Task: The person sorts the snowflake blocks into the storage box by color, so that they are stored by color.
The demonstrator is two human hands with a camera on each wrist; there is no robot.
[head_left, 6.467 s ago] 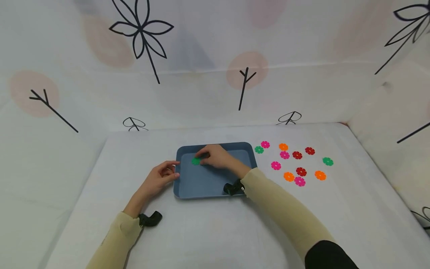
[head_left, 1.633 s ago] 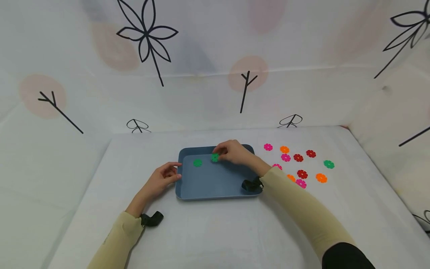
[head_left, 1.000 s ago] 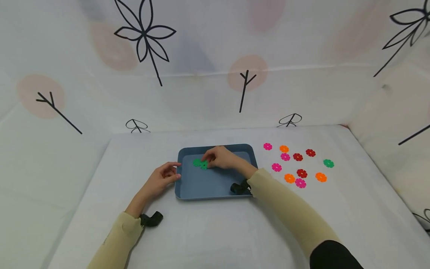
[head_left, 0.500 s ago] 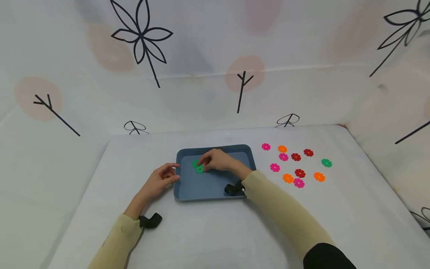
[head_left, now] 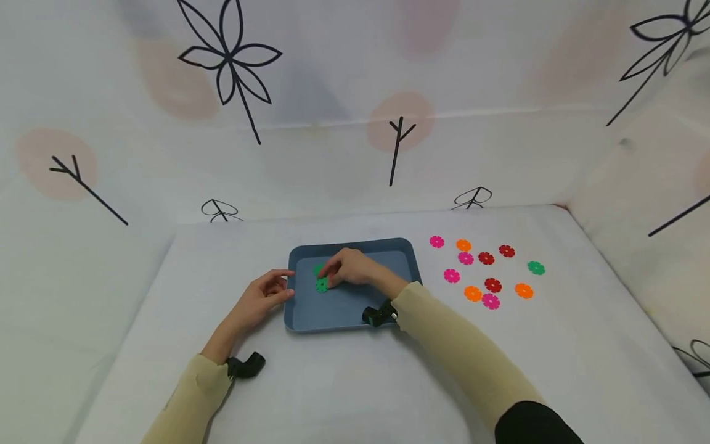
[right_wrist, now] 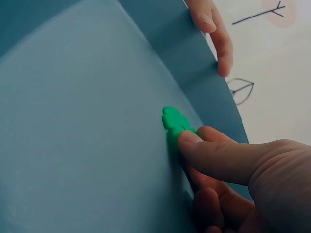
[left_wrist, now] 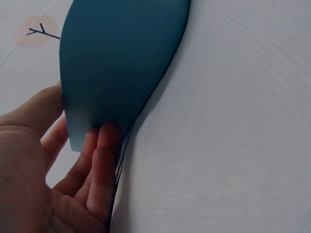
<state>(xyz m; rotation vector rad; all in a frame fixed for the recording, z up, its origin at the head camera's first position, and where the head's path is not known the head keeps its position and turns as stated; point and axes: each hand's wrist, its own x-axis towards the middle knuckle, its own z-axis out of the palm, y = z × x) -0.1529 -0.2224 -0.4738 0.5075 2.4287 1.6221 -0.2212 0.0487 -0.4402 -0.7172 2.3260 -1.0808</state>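
A shallow blue-grey tray (head_left: pixel 344 316) lies on the white cloth. At its left rim my left hand (head_left: pixel 261 301) holds the edge, thumb and fingertips bent against the wall; the left wrist view shows the fingers (left_wrist: pixel 103 160) on the tray's side. Over the tray's left half, my right hand (head_left: pixel 355 267) pinches a green flower-shaped piece (head_left: pixel 321 285) between thumb and fingers. Just behind it lies another green flower-shaped piece (head_left: pixel 318 270), partly covered by the fingers. From the right wrist, green shows beyond the thumb tip (right_wrist: pixel 190 138), low over the tray floor.
Right of the tray, several flat flower-shaped pieces lie scattered: pink (head_left: pixel 452 275), orange (head_left: pixel 524 290), dark red (head_left: pixel 493 285) and one green (head_left: pixel 536 267). White cloth walls with black line drawings stand behind and at the sides.
A second green piece, earlier on the cloth right of the tray, is now in the tray. My right hand has carried it left and slightly nearer, beside the first. My left hand stays.
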